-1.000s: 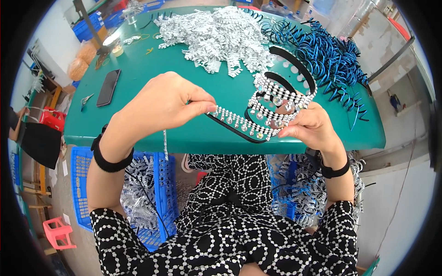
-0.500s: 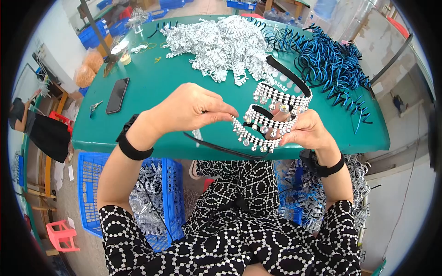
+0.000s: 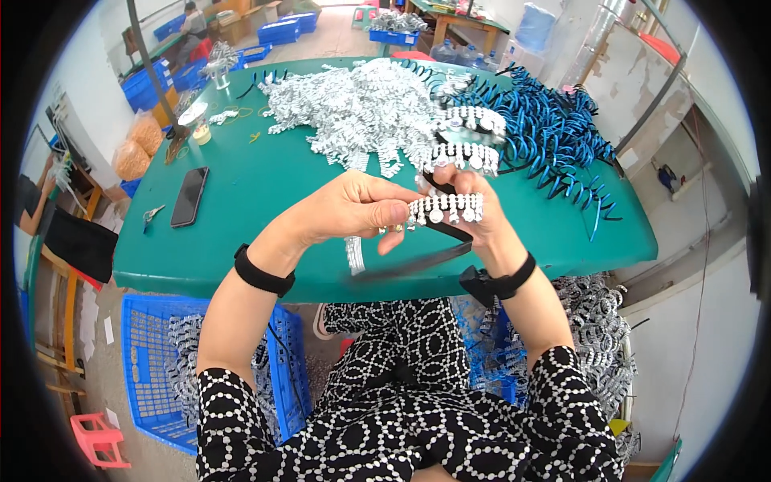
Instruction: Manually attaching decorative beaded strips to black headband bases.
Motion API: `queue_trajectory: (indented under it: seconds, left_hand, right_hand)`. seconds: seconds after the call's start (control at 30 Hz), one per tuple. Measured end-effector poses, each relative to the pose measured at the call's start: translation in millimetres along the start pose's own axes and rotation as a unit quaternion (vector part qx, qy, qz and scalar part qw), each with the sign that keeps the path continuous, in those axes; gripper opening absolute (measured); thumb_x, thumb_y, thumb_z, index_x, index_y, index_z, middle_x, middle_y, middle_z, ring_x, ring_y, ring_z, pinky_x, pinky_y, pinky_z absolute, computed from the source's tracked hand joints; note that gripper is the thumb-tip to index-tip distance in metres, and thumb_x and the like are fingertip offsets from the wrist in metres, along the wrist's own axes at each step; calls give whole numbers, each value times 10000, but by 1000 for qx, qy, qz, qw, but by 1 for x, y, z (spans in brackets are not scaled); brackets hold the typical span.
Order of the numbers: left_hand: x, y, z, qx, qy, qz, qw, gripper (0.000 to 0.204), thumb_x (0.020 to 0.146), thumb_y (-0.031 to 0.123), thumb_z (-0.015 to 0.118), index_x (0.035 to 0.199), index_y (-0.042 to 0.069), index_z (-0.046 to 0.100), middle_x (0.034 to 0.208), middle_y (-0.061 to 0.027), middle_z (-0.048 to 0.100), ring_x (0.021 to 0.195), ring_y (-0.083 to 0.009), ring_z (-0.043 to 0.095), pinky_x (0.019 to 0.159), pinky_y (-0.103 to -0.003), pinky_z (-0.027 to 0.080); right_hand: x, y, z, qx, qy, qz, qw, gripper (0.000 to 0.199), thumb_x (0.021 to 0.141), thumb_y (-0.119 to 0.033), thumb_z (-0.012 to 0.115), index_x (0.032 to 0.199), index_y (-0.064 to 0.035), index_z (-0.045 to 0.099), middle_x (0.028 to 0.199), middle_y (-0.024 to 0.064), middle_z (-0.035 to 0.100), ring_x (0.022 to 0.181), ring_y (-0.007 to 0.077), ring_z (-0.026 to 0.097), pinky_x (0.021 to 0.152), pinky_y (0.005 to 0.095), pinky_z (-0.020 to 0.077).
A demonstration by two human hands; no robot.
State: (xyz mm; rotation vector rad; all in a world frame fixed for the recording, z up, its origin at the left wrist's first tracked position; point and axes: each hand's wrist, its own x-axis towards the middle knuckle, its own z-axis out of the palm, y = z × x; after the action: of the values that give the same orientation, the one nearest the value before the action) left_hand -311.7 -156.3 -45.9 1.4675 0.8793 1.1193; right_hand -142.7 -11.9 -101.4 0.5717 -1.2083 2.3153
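Observation:
A black ribbon trim set with white rhinestones and hanging clear drops runs between my hands in front of my chest. My left hand pinches its left end between thumb and fingers. Behind the trim, my right hand is wrapped round it, its fingers partly hidden. Further coils of the same trim rise above the right hand toward the far side. A plain black tail hangs below, smeared by motion. Beneath the left hand dangles a short pale strip.
On the green table lie a heap of white strips, blue-black coiled ribbons, a phone and small scissors. A blue basket of trims stands at my left; more trims lie at my right.
My hands have come closer together, the right shifting left and the left moving slightly right. The rhinestone coils have swung left, and the whole view has tilted up a little.

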Motion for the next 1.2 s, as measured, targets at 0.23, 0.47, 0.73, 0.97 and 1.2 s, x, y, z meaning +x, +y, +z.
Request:
queue_trajectory:
  seconds: [0.23, 0.47, 0.73, 0.97, 1.2]
  left_hand:
    - [12, 7, 27, -42, 160, 13, 986, 232, 881, 224, 598, 937, 11, 671, 602, 4, 577, 532, -42, 506, 457, -190, 345]
    - [2, 2, 38, 169, 223, -18, 960, 206, 884, 166, 582, 894, -26, 655, 625, -5, 564, 575, -43, 496, 525, -195, 388]
    - [5, 0, 48, 220, 165, -24, 961, 212, 879, 153, 584, 945, -36, 656, 661, -12, 583, 587, -48, 512, 528, -203, 405]
    - [0, 0, 40, 76, 99, -175, 977, 293, 903, 169, 541, 1137, -4, 573, 698, -9, 611, 580, -50, 512, 526, -202, 407]
    - [-10, 7, 45, 337, 96, -118, 929, 156, 859, 136, 582, 863, 3, 664, 577, -20, 571, 522, -57, 496, 478, -226, 402]
  right_hand:
    - [1, -11, -3, -57, 194, 94, 975, 312, 811, -41, 616, 1111, -2, 539, 1016, 109, 610, 945, 229, 605, 776, 338, 541]
    - [-5, -111, 45, -576, 88, 76, 809, 135, 869, -59, 547, 958, -26, 644, 970, 29, 645, 759, 71, 540, 632, 207, 431]
    - [10, -88, 97, -792, -128, 107, 587, 202, 797, -97, 611, 985, -24, 629, 992, 113, 622, 858, 302, 604, 734, 355, 487]
    - [-4, -95, 78, -745, -104, 193, 630, 167, 761, -99, 675, 884, -6, 611, 748, 77, 578, 637, 218, 547, 559, 296, 418]
    - [-18, -81, 73, -740, -77, 221, 631, 122, 758, -109, 684, 814, -14, 633, 687, 61, 556, 580, 186, 513, 525, 286, 396]
